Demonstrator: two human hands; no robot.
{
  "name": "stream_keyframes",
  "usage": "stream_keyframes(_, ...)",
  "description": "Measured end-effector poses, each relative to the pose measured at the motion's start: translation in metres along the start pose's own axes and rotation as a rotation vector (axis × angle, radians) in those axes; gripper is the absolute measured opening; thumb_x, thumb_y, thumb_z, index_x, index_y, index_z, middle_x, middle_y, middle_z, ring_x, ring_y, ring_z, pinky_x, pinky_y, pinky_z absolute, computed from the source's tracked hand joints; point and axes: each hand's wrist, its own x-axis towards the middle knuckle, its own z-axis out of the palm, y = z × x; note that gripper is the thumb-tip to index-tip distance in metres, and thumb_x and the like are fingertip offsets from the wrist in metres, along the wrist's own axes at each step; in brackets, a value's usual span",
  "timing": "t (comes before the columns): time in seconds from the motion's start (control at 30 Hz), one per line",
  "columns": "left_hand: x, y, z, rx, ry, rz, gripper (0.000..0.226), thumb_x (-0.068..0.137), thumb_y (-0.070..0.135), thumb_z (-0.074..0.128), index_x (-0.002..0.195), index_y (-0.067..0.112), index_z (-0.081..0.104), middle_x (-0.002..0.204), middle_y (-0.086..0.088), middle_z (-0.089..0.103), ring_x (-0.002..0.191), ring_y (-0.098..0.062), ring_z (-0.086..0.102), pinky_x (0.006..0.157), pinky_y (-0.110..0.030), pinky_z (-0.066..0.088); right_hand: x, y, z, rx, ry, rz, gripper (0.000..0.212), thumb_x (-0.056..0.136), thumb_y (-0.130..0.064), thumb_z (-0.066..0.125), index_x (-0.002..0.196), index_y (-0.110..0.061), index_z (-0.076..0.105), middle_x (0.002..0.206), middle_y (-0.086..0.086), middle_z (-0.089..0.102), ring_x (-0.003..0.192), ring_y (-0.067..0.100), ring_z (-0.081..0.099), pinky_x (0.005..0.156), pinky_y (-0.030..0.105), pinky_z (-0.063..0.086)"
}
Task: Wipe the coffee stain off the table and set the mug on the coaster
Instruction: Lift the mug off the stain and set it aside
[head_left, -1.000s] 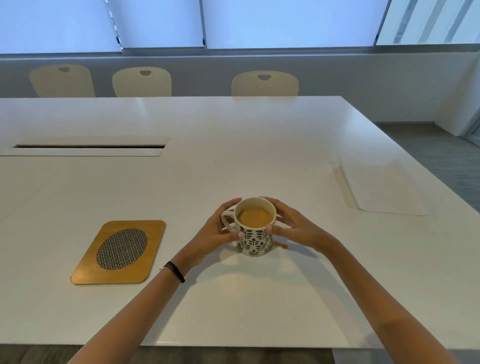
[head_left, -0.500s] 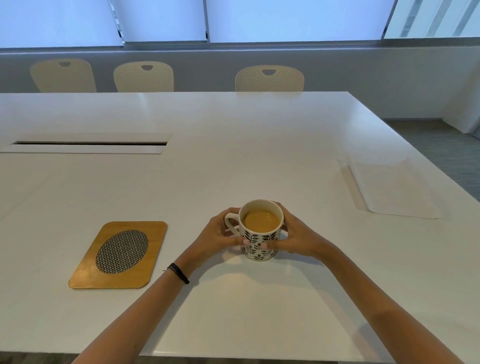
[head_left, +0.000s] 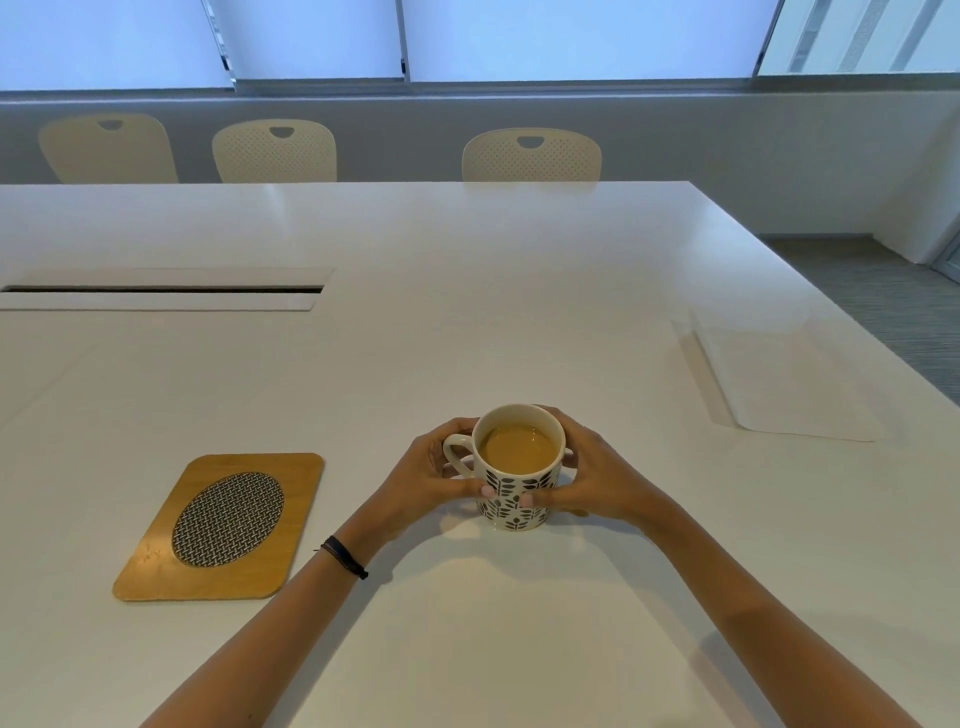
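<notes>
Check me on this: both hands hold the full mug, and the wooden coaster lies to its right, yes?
Not quite. The head view shows the coaster lying to the left of the mug, not its right. The rest stands: the left hand and the right hand both hold the mug, which is full.

An office meeting room: a big white bench (head_left: 467, 322) with a cable slot (head_left: 161, 289) at 10 o'clock, matching chairs (head_left: 531, 156) at 12, roller blinds (head_left: 571, 36) behind them.
</notes>
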Motion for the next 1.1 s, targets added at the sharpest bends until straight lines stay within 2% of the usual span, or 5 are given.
stream_keyframes(0.37,0.029,0.025,-0.006,0.022,-0.006,0.076,0.06,0.058,0.042,0.083,0.111,0.026,0.061,0.111,0.005,0.069,0.11,-0.024,0.061,0.087,-0.029,0.053,0.026,-0.013,-0.026,0.001,0.019,-0.068,0.073,0.064,-0.021,0.082,0.123,-0.039,0.043,0.117,-0.033,0.055,0.114,0.0,0.054,0.079,0.012,0.05)
stream_keyframes(0.8,0.107,0.02,0.017,-0.004,-0.073,0.056,0.061,0.058,0.043,0.082,0.112,0.024,0.059,0.112,0.007,0.067,0.111,-0.021,0.06,0.091,-0.033,0.053,0.049,0.016,-0.089,-0.009,0.089,-0.008,0.068,0.066,-0.015,0.08,0.12,-0.036,0.044,0.121,-0.019,0.054,0.112,-0.003,0.055,0.078,0.011,0.051)
stream_keyframes(0.9,0.133,0.018,0.027,0.005,-0.086,0.053,0.053,0.066,0.026,0.079,0.114,0.02,0.057,0.114,0.001,0.064,0.11,-0.02,0.06,0.094,-0.04,0.053,0.056,0.025,-0.113,0.002,0.103,0.014,0.068,0.068,-0.01,0.079,0.12,-0.034,0.043,0.121,-0.017,0.054,0.111,-0.004,0.055,0.076,0.011,0.051)
stream_keyframes(1.0,0.161,0.013,0.036,0.022,-0.104,0.051,0.047,0.073,0.0,0.072,0.112,0.019,0.057,0.112,0.0,0.064,0.107,-0.017,0.061,0.092,-0.037,0.053,0.063,0.032,-0.137,0.01,0.106,0.042,0.066,0.064,-0.02,0.079,0.119,-0.035,0.045,0.12,-0.016,0.056,0.109,-0.002,0.057,0.076,0.013,0.052)
stream_keyframes(1.1,0.19,0.009,0.043,0.023,-0.121,0.047,0.047,0.073,-0.004,0.072,0.112,0.017,0.057,0.111,-0.001,0.064,0.106,-0.017,0.061,0.092,-0.035,0.054,0.071,0.04,-0.159,0.015,0.113,0.066,0.068,0.061,-0.023,0.079,0.119,-0.035,0.046,0.118,-0.014,0.058,0.107,-0.001,0.058,0.075,0.014,0.052)
